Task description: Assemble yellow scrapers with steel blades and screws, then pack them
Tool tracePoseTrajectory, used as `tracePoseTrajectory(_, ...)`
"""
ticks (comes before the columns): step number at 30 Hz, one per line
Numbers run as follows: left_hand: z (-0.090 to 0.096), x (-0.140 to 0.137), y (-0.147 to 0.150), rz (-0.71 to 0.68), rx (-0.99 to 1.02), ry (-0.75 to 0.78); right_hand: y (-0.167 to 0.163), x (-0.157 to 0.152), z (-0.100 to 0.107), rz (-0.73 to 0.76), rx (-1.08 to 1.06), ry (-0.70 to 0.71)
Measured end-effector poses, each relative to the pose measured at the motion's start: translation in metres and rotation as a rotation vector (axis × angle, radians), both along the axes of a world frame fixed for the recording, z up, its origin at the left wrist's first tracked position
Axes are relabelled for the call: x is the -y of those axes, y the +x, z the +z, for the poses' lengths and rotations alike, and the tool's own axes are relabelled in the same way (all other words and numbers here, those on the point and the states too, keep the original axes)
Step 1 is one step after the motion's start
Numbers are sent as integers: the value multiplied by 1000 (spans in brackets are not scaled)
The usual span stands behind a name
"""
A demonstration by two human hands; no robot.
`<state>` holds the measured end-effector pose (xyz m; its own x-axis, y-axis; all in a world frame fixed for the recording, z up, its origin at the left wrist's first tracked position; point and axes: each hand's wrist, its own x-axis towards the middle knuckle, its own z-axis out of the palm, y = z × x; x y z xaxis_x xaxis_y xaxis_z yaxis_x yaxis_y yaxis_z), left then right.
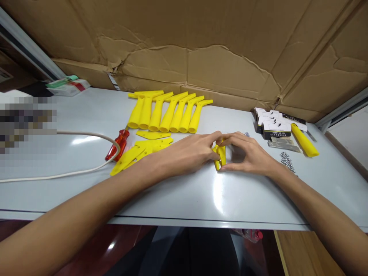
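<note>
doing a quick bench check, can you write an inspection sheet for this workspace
Surface: pale table, glossy, showing glare.
Job's things: small yellow pieces in hand; flat yellow pieces and a row of yellow handles on the table.
Clutter: boxes, metal strips and a lone yellow handle at right; red screwdriver at left.
Grips: left grip and right grip both holding the small yellow pieces.
Cables: white cord, looping across the screwdriver.
Surroundings: cardboard behind.

We are working in what looks like a workshop, with a screwdriver (122,139), small metal parts (286,161) and matching yellow handles (170,115) lying on the bench (184,199).
</note>
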<state>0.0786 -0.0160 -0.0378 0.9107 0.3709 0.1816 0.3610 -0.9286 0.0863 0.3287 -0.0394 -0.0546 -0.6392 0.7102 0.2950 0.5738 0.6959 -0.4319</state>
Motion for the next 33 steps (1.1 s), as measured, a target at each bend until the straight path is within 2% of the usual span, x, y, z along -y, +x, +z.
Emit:
tracePoseTrajectory(4,-3,-1,0,25,47,53,0,0,-4,10,-12,49)
tracePoseTrajectory(8,0,-1,1,116,96,-8,0,-1,-11,13,-42,77)
tracePoseTrajectory(12,0,-2,2,126,132,-52,0,-1,-15,39,-54,109)
tracePoseTrajectory(17,-4,-5,0,107,200,-94,1,1,-13,53,-10,99)
tracePoseTrajectory(21,-8,-7,-2,68,213,-113,2,3,-9,5,47,58)
tracePoseTrajectory(25,-11,-8,-3,29,186,-35,-2,3,-9,-10,-25,59)
tracePoseTrajectory(29,-12,-8,-3,17,148,34,-7,4,-6,-43,-101,2)
tracePoseTrajectory(33,-12,-8,-3,-12,166,31,-6,4,-2,-51,-62,-9)
